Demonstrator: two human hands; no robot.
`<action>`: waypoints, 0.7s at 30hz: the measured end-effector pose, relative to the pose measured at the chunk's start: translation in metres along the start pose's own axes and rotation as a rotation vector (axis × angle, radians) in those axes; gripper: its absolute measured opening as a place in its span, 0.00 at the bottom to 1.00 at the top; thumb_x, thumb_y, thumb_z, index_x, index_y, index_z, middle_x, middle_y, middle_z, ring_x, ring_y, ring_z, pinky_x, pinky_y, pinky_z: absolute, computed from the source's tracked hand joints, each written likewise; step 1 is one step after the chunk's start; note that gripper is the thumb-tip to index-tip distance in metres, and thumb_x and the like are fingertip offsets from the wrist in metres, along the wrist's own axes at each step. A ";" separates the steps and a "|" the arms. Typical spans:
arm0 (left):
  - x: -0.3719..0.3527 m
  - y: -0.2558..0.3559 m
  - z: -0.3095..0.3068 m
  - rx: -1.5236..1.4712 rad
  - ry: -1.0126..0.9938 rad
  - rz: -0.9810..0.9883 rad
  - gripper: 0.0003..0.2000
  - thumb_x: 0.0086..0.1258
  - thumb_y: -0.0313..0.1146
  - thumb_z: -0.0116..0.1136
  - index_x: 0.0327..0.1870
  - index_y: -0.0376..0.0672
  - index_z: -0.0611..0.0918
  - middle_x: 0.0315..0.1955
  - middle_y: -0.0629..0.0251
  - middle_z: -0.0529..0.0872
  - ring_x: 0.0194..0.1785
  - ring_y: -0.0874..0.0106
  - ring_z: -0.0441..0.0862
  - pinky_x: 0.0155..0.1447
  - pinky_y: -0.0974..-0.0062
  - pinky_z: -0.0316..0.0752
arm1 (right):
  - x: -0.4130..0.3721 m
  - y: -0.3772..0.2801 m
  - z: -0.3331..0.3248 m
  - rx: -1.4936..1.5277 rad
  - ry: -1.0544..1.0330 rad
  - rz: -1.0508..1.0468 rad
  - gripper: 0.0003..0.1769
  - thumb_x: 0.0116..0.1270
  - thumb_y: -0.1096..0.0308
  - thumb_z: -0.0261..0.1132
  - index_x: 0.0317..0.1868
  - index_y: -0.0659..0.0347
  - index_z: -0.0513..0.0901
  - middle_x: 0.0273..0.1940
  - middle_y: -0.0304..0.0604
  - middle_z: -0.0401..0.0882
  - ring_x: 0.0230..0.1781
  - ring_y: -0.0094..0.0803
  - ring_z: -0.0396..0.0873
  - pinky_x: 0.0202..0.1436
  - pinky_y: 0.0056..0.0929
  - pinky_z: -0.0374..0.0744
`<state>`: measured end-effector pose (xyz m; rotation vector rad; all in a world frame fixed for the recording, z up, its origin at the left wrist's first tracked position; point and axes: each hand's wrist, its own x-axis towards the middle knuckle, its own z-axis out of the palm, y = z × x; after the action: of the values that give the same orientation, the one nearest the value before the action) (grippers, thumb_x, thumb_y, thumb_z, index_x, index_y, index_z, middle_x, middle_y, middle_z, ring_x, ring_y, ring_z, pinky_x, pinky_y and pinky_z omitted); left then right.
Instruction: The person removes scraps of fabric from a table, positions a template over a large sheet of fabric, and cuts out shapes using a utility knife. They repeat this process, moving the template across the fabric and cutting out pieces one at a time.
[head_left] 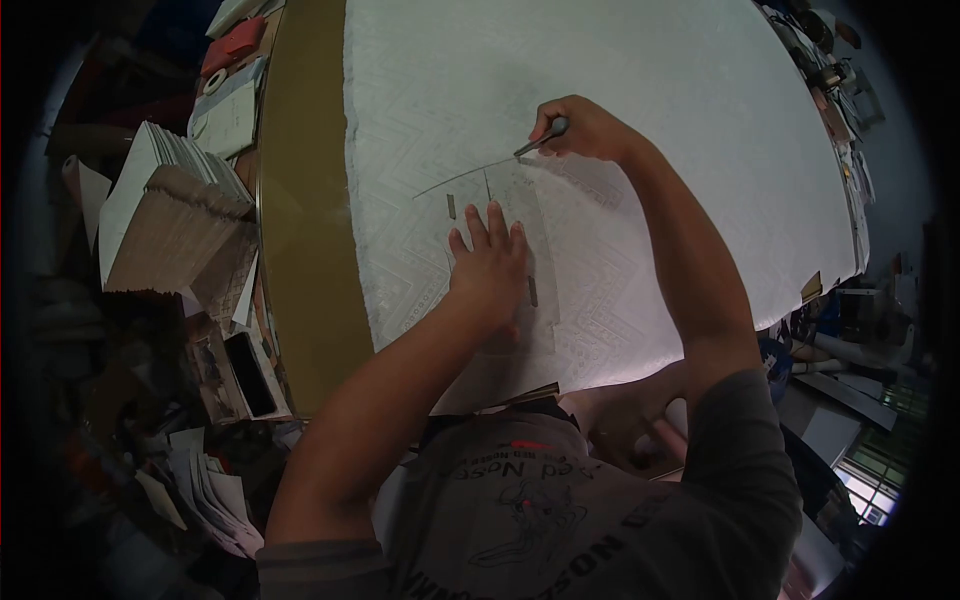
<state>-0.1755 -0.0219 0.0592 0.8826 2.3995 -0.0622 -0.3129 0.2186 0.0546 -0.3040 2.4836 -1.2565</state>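
My right hand (585, 130) grips a slim grey pen-like tool (541, 138), its tip down on the white patterned sheet (660, 60). A thin dark curved line (455, 180) runs from the tip off to the left, and a short straight line (488, 185) drops from it toward my left hand. My left hand (488, 270) lies flat with fingers spread on a translucent template-like piece (545, 335). Two small dark slots or strips show on it: one strip (451, 207) beyond the fingers on the left, the other strip (533, 291) right beside the palm.
A bare brown tabletop strip (305, 200) borders the sheet on the left. Beyond it stand a thick stack of papers (185, 215), a roll of tape (215, 81) and a dark phone-like slab (249, 374). Cluttered items (840, 90) line the far right edge.
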 end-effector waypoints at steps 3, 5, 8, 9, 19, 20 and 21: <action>0.001 0.000 0.000 -0.013 -0.005 -0.008 0.72 0.38 0.52 0.92 0.85 0.32 0.55 0.84 0.25 0.44 0.85 0.23 0.43 0.79 0.25 0.55 | 0.016 -0.002 -0.008 0.076 -0.183 0.014 0.06 0.65 0.80 0.74 0.41 0.64 0.87 0.37 0.40 0.89 0.38 0.25 0.87 0.45 0.26 0.85; 0.002 0.000 0.006 -0.014 -0.014 -0.024 0.72 0.39 0.51 0.92 0.85 0.33 0.55 0.84 0.25 0.44 0.85 0.24 0.43 0.79 0.25 0.55 | 0.031 -0.002 0.005 0.109 -0.241 -0.032 0.06 0.65 0.81 0.73 0.41 0.64 0.87 0.37 0.40 0.89 0.38 0.25 0.87 0.46 0.25 0.86; 0.002 0.000 0.011 0.085 0.070 -0.015 0.73 0.34 0.56 0.91 0.83 0.31 0.58 0.82 0.24 0.49 0.83 0.24 0.49 0.78 0.28 0.62 | 0.054 -0.017 0.037 0.155 -0.297 -0.144 0.06 0.65 0.81 0.73 0.41 0.65 0.87 0.36 0.40 0.90 0.37 0.25 0.87 0.44 0.26 0.85; 0.002 0.001 0.009 0.083 0.057 -0.016 0.73 0.34 0.56 0.91 0.83 0.31 0.58 0.82 0.25 0.49 0.83 0.24 0.49 0.78 0.29 0.62 | 0.063 -0.027 0.054 0.114 -0.324 -0.212 0.06 0.65 0.81 0.73 0.41 0.65 0.87 0.37 0.39 0.90 0.37 0.24 0.86 0.43 0.26 0.84; 0.000 0.003 0.002 0.054 0.006 -0.043 0.73 0.36 0.53 0.92 0.85 0.35 0.55 0.84 0.30 0.47 0.86 0.29 0.43 0.82 0.30 0.55 | 0.081 -0.068 0.106 -0.100 -0.331 -0.419 0.08 0.61 0.77 0.76 0.41 0.61 0.89 0.38 0.40 0.92 0.40 0.30 0.88 0.45 0.34 0.82; 0.000 0.003 0.003 0.069 0.007 -0.035 0.73 0.36 0.53 0.92 0.85 0.35 0.55 0.84 0.30 0.47 0.86 0.29 0.43 0.82 0.30 0.55 | 0.079 -0.071 0.108 -0.098 -0.314 -0.418 0.08 0.61 0.77 0.76 0.41 0.61 0.89 0.38 0.40 0.92 0.40 0.30 0.88 0.45 0.34 0.82; 0.000 0.003 0.004 0.078 0.017 -0.043 0.73 0.35 0.54 0.91 0.85 0.35 0.55 0.84 0.30 0.48 0.86 0.29 0.44 0.82 0.31 0.56 | 0.075 -0.075 0.110 -0.140 -0.286 -0.436 0.09 0.60 0.76 0.76 0.41 0.59 0.90 0.39 0.40 0.93 0.41 0.33 0.89 0.45 0.35 0.83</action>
<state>-0.1719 -0.0205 0.0562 0.8700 2.4463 -0.1662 -0.3361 0.0679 0.0394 -1.0302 2.3278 -1.0919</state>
